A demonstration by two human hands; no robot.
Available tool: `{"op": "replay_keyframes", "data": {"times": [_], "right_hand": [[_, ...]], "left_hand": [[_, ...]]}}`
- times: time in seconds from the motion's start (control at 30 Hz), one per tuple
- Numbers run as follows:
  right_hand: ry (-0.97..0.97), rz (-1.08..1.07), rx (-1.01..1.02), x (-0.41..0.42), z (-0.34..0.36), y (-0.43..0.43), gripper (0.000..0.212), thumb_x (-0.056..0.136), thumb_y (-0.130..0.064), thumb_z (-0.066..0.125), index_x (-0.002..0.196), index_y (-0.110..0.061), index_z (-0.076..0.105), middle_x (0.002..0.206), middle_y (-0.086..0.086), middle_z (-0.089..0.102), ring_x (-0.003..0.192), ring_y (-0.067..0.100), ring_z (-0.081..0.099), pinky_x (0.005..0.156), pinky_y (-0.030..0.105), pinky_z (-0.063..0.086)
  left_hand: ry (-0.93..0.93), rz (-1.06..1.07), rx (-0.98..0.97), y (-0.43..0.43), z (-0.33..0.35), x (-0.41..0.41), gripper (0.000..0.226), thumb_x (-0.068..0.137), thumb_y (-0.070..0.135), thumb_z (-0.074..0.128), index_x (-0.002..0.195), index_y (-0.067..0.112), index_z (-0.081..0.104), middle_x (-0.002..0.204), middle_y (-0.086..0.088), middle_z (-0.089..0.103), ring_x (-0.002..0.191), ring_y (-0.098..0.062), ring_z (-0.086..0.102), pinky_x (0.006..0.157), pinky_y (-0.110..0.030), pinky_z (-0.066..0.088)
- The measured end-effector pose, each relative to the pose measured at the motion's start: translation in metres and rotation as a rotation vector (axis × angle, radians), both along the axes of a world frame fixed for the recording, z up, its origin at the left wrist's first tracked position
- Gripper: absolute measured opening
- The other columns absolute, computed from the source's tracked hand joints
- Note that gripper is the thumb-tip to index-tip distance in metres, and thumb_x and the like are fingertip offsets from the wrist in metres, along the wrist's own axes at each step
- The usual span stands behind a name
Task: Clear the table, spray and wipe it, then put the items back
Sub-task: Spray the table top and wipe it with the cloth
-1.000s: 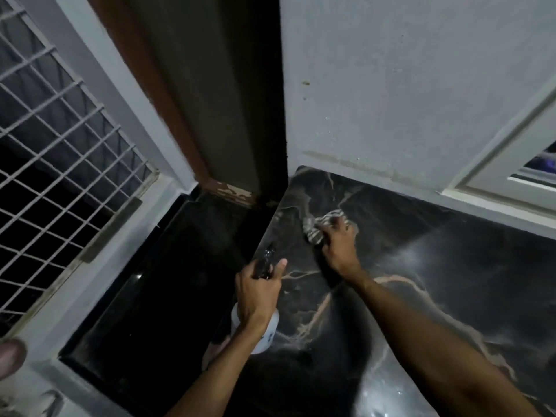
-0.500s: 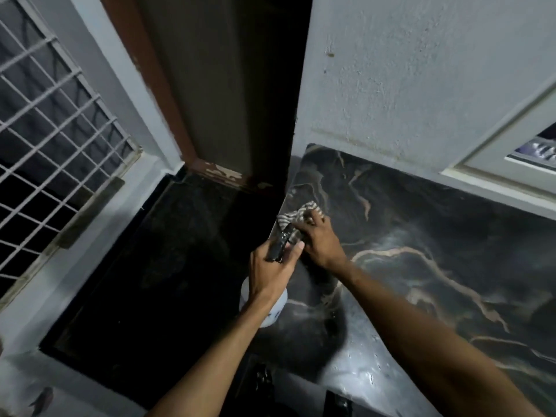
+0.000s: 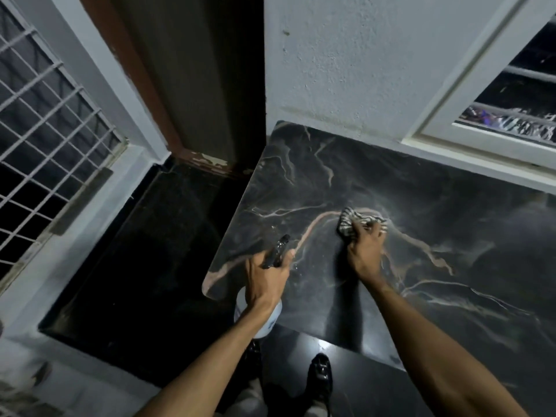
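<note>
The table (image 3: 436, 236), a dark marble slab with pale veins, fills the right half of your view and butts against the white wall (image 3: 346, 70) on its far side, with its rounded near-left corner just under your left hand (image 3: 264, 279). Nothing stands on the part you can see, so the clearing step looks done and you are in the spray-and-wipe stage.

Your right hand (image 3: 365, 251) is bunched tight over a striped cloth (image 3: 355, 221), pressing it flat onto the slab. The cloth pokes out beyond your fingertips toward the wall. A faint hazy patch lies on the marble just right of it, likely wet spray, though that is hard to be sure of.

Your left hand is wrapped firmly around the neck of a spray bottle (image 3: 270, 314), dark nozzle pointing up and away over the table, white body hanging below your wrist past the table's near edge.

What matters for the next stroke: the long unwiped run of table stretches to the right of the cloth, and your right hand is the nearer 1. Sweep rightward along the slab's length, keeping the bottle clear on the left.
</note>
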State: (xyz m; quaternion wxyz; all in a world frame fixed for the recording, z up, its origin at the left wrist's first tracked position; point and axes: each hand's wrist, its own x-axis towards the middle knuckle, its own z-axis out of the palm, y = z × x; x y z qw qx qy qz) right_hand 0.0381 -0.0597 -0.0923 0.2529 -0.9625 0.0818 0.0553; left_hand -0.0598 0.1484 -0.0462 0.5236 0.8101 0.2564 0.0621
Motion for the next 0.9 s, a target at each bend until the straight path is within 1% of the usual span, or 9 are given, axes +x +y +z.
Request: {"op": "replay_keyframes", "data": {"times": [0.1, 0.2, 0.33, 0.4, 0.47, 0.53, 0.67, 0.8, 0.9], "right_hand": [[-0.019, 0.305, -0.006, -0.020, -0.009, 0.003, 0.072, 0.083, 0.001, 0.052, 0.148, -0.028, 0.047, 0.158, 0.017, 0.024, 0.141, 0.040, 0.027, 0.123, 0.048, 0.027], [-0.008, 0.171, 0.076, -0.010, -0.006, 0.007, 0.065, 0.085, 0.000, 0.051, 0.145, -0.027, 0.052, 0.156, 0.015, 0.028, 0.135, 0.040, 0.032, 0.119, 0.045, 0.031], [-0.048, 0.400, 0.094, -0.018, -0.008, 0.059, 0.066, 0.086, -0.002, 0.049, 0.147, -0.029, 0.047, 0.150, 0.012, 0.029, 0.134, 0.038, 0.031, 0.114, 0.047, 0.037], [-0.075, 0.583, 0.097, -0.013, -0.007, 0.078, 0.062, 0.088, -0.006, 0.053, 0.145, -0.028, 0.049, 0.150, 0.012, 0.030, 0.134, 0.036, 0.031, 0.114, 0.045, 0.037], [-0.039, 0.472, 0.122, 0.001, -0.004, 0.096, 0.055, 0.091, -0.010, 0.053, 0.144, -0.025, 0.052, 0.148, 0.015, 0.032, 0.134, 0.040, 0.032, 0.115, 0.044, 0.035], [-0.013, 0.436, 0.121, -0.002, -0.001, 0.122, 0.057, 0.092, -0.008, 0.050, 0.146, -0.026, 0.049, 0.147, 0.017, 0.031, 0.133, 0.044, 0.032, 0.117, 0.047, 0.032], [-0.061, 1.061, 0.075, -0.053, -0.008, 0.157, 0.056, 0.092, -0.011, 0.053, 0.147, -0.026, 0.049, 0.153, 0.014, 0.030, 0.137, 0.038, 0.030, 0.116, 0.047, 0.036], [-0.037, 0.787, 0.079, -0.031, -0.007, 0.175, 0.052, 0.094, -0.011, 0.052, 0.144, -0.026, 0.052, 0.147, 0.015, 0.033, 0.129, 0.040, 0.035, 0.114, 0.047, 0.036], [-0.026, 1.018, 0.046, -0.070, -0.004, 0.192, 0.054, 0.093, -0.014, 0.052, 0.145, -0.029, 0.050, 0.148, 0.016, 0.031, 0.130, 0.041, 0.033, 0.111, 0.049, 0.039]], "left_hand": [[-0.022, 0.037, 0.043, -0.013, 0.007, -0.013, 0.038, 0.078, 0.032, 0.083, 0.053, 0.024, 0.056, 0.053, 0.010, 0.059, 0.055, -0.003, 0.058, 0.057, -0.004, 0.038], [-0.044, 0.091, 0.136, -0.012, 0.007, -0.026, 0.033, 0.082, 0.029, 0.082, 0.056, 0.023, 0.062, 0.054, 0.018, 0.055, 0.055, 0.007, 0.057, 0.060, -0.002, 0.036], [-0.045, 0.167, 0.188, 0.000, 0.007, -0.049, 0.032, 0.080, 0.030, 0.083, 0.062, 0.013, 0.064, 0.061, 0.008, 0.064, 0.059, -0.007, 0.059, 0.063, -0.009, 0.041], [-0.094, 0.191, 0.274, 0.009, 0.006, -0.061, 0.016, 0.081, 0.028, 0.083, 0.077, 0.015, 0.074, 0.079, 0.007, 0.074, 0.073, 0.001, 0.062, 0.076, -0.005, 0.044], [-0.106, 0.238, 0.266, 0.018, 0.001, -0.074, 0.019, 0.082, 0.027, 0.082, 0.092, 0.011, 0.079, 0.096, 0.001, 0.078, 0.092, -0.004, 0.069, 0.087, -0.015, 0.051], [-0.045, 0.312, 0.206, 0.023, -0.003, -0.085, 0.019, 0.082, 0.030, 0.082, 0.086, 0.012, 0.079, 0.087, 0.001, 0.078, 0.087, -0.013, 0.073, 0.080, -0.024, 0.054], [0.002, 0.409, 0.149, 0.033, -0.007, -0.102, 0.019, 0.081, 0.034, 0.083, 0.075, 0.019, 0.075, 0.070, 0.007, 0.073, 0.070, -0.007, 0.068, 0.070, -0.024, 0.051], [-0.030, 0.463, 0.129, 0.039, -0.012, -0.113, 0.021, 0.082, 0.038, 0.081, 0.071, 0.023, 0.072, 0.067, 0.013, 0.070, 0.070, 0.000, 0.068, 0.068, -0.018, 0.051], [-0.023, 0.490, 0.157, 0.039, -0.021, -0.123, 0.023, 0.085, 0.037, 0.078, 0.071, 0.020, 0.072, 0.066, 0.013, 0.069, 0.068, -0.002, 0.067, 0.068, -0.023, 0.052]]}}
